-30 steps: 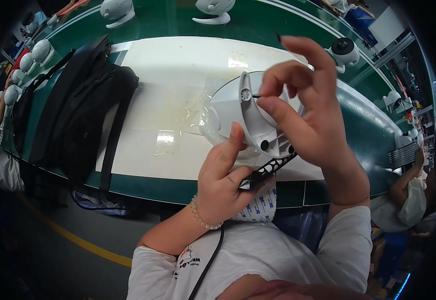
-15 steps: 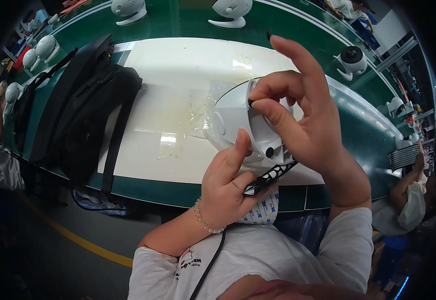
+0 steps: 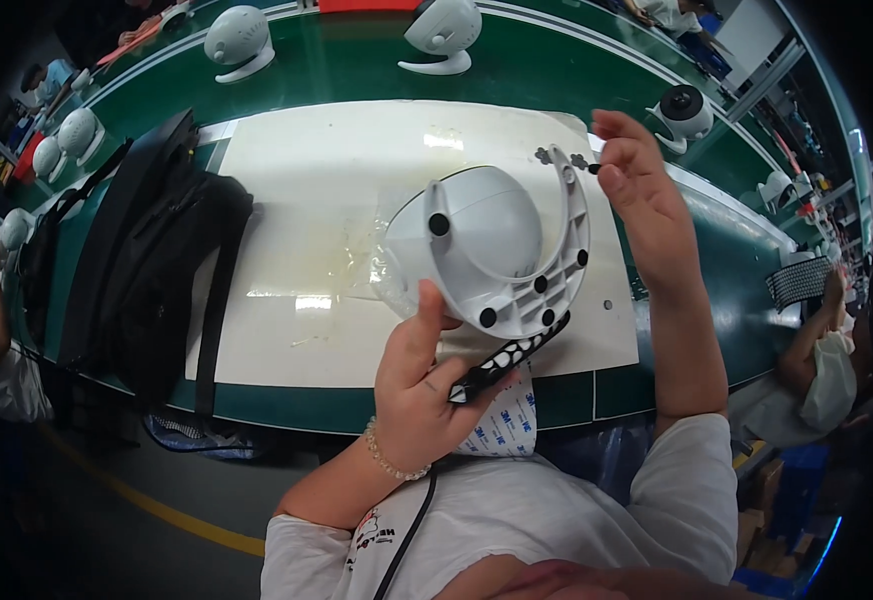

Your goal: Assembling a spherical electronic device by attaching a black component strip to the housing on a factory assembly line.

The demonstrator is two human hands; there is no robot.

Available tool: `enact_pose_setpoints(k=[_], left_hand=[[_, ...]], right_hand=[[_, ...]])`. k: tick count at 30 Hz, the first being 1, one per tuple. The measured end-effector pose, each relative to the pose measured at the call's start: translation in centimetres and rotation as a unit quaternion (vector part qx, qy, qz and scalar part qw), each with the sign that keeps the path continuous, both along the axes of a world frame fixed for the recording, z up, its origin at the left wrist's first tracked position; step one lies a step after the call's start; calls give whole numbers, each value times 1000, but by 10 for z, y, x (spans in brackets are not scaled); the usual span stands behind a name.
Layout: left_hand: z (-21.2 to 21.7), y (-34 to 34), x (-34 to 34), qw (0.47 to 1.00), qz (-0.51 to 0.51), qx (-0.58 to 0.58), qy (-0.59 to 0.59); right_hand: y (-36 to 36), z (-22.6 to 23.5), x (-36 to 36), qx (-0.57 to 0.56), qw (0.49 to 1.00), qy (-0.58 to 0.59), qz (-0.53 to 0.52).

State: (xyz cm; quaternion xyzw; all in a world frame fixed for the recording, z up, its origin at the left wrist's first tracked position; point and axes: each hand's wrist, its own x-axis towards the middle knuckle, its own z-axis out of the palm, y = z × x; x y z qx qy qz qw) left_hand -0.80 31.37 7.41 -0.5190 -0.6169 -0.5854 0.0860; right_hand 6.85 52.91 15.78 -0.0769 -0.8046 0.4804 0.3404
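Head view, left hand (image 3: pixel 419 400) gripping white dome housing (image 3: pixel 492 245), right hand (image 3: pixel 637 185) pinching tiny dark part (unclear)

— Looked from where?
— From the head, steeply down over the white mat (image 3: pixel 307 190) on the green desk (image 3: pixel 357 70), fisheye-bent toward the rim.
— How near?
— Close above the left hand (image 3: pixel 422 395) and right hand (image 3: pixel 642 190); far desk edge at top, near edge below.

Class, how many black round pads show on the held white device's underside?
5 pads: one left of the dome at, two at the lower edge, two on the right; the thumb may hide others.
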Motion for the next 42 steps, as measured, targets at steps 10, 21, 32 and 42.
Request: enact_pose_setpoints(k=[10,21,32,42], left_hand=[[2,-1,2,999,8,-31,4],[2,-3,1,999,-13,-36,1],[-3,-43,-25,993,19,-51,-104],[5,-37,-36,989,-41,-123,-73]], right_hand=[[-7,-5,-9,103,994,-16,-43],[8,-2,-1,-49,998,-48,17],[111,6,-36,-164,985,4,-58],[238,-112,-76,384,817,-222,-367]])
